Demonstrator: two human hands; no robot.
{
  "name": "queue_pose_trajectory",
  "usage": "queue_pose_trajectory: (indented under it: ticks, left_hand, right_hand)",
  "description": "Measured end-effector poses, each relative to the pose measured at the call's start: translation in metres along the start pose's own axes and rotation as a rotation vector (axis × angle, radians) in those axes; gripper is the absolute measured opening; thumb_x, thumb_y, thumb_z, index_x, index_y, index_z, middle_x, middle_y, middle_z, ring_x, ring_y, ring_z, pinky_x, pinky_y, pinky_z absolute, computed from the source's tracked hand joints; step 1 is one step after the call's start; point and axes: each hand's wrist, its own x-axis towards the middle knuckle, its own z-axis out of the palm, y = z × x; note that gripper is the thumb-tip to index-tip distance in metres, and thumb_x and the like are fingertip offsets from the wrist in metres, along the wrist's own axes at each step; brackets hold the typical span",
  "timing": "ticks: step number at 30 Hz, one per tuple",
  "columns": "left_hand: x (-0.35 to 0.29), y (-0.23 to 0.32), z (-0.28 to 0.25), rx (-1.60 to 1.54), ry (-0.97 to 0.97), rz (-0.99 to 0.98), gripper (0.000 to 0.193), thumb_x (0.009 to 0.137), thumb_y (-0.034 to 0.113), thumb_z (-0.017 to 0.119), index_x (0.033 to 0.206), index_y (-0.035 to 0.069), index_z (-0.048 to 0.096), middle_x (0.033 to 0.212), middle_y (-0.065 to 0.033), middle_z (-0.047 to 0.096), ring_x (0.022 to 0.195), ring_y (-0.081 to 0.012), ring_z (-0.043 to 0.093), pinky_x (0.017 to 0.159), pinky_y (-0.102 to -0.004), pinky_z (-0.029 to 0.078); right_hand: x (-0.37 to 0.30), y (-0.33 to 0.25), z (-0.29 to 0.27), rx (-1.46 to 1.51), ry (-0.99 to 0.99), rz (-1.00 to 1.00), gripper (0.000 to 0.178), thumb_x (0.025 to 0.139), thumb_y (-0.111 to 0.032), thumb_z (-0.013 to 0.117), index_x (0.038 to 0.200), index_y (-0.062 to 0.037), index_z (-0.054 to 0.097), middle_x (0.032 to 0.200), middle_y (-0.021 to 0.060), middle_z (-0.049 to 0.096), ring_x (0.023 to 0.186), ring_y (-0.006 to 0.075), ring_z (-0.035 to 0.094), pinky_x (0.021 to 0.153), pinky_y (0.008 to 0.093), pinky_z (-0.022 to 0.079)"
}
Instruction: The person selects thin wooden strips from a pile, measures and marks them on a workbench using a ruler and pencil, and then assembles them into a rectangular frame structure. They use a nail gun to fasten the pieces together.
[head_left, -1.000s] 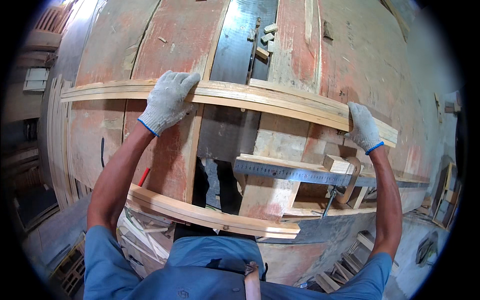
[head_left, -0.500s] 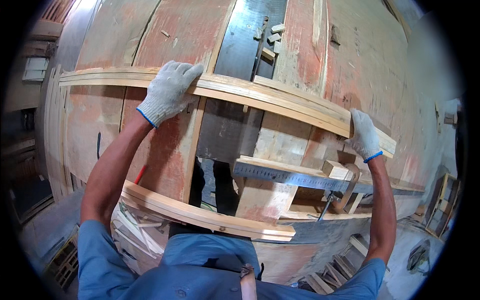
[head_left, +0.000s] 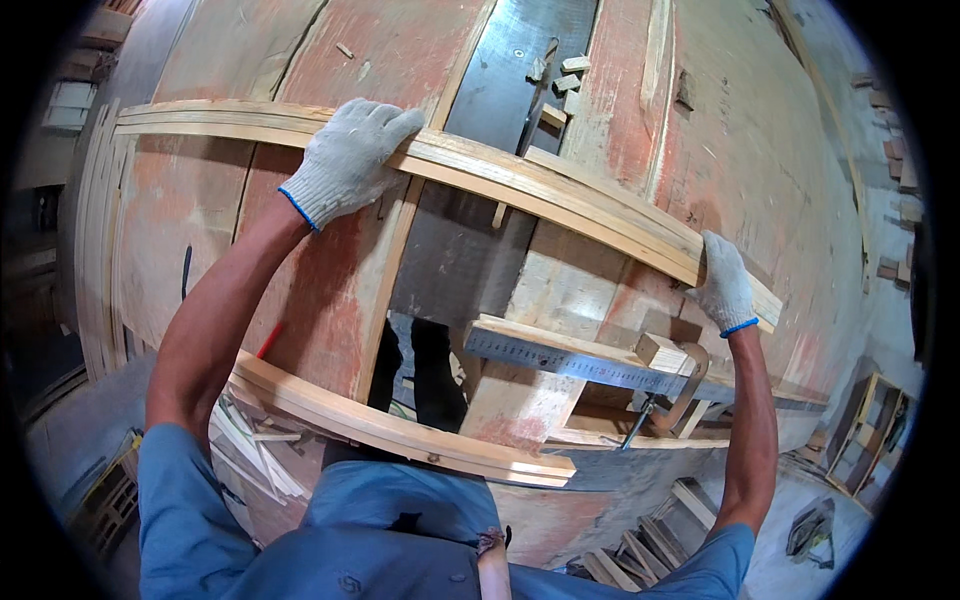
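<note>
A bundle of long pale wooden strips (head_left: 560, 195) lies crosswise over the worn wooden bench. My left hand (head_left: 350, 160), in a white knit glove with a blue cuff, is closed over the strips left of the dark metal plate. Near their right end, my right hand (head_left: 725, 285), gloved alike, wraps round them. The palms and some fingertips are hidden. Between my arms, a steel ruler (head_left: 560, 360) runs along the side of a wooden bar. A clamp (head_left: 685, 390) sits at its right part, beside a small wood block (head_left: 661, 352).
Across the bench runs a metal plate (head_left: 500, 75) with a slot and small wood offcuts (head_left: 566, 84). More strips (head_left: 400, 430) rest along the near edge, by my waist. A red pencil-like stick (head_left: 269, 341) lies left of an opening. Scrap wood (head_left: 655, 540) is piled below right.
The view has turned slightly, so the bench and strips appear tilted a little more. Both hands keep their hold on the strips, with no clear shift along them.
</note>
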Motion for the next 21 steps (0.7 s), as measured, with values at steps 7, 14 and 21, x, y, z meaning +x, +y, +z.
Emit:
queue_pose_trajectory:
  ticks: [7, 14, 21]
  left_hand:
    - [0.002, -0.004, 0.004, 0.024, -0.069, -0.027, 0.067, 0.08, 0.011, 0.085, 0.14, 0.012, 0.055, 0.124, -0.0134, 0.064, 0.116, -0.035, 0.061, 0.105, -0.0451, 0.051]
    - [0.011, -0.007, 0.004, 0.013, -0.093, -0.042, 0.072, 0.077, 0.01, 0.087, 0.14, 0.011, 0.054, 0.126, -0.0127, 0.063, 0.119, -0.0359, 0.059, 0.107, -0.0455, 0.05]
    - [0.019, -0.012, 0.004, 0.013, -0.116, -0.045, 0.072, 0.076, 0.01, 0.088, 0.14, 0.011, 0.055, 0.126, -0.0123, 0.063, 0.12, -0.0354, 0.059, 0.107, -0.0451, 0.049]
  right_hand:
    - [0.003, 0.001, 0.0, -0.021, 0.026, -0.03, 0.094, 0.06, -0.016, 0.098, 0.14, -0.0018, 0.052, 0.129, 0.0207, 0.063, 0.121, 0.0438, 0.06, 0.105, 0.0506, 0.05]
    - [0.004, 0.01, 0.009, -0.017, 0.0, -0.011, 0.097, 0.061, -0.015, 0.097, 0.144, -0.0013, 0.049, 0.134, 0.0218, 0.061, 0.125, 0.0438, 0.057, 0.109, 0.0502, 0.048]
    - [0.008, 0.022, 0.017, -0.014, 0.013, -0.014, 0.106, 0.057, -0.012, 0.097, 0.149, -0.0016, 0.045, 0.14, 0.0213, 0.059, 0.128, 0.0432, 0.056, 0.112, 0.0504, 0.047]
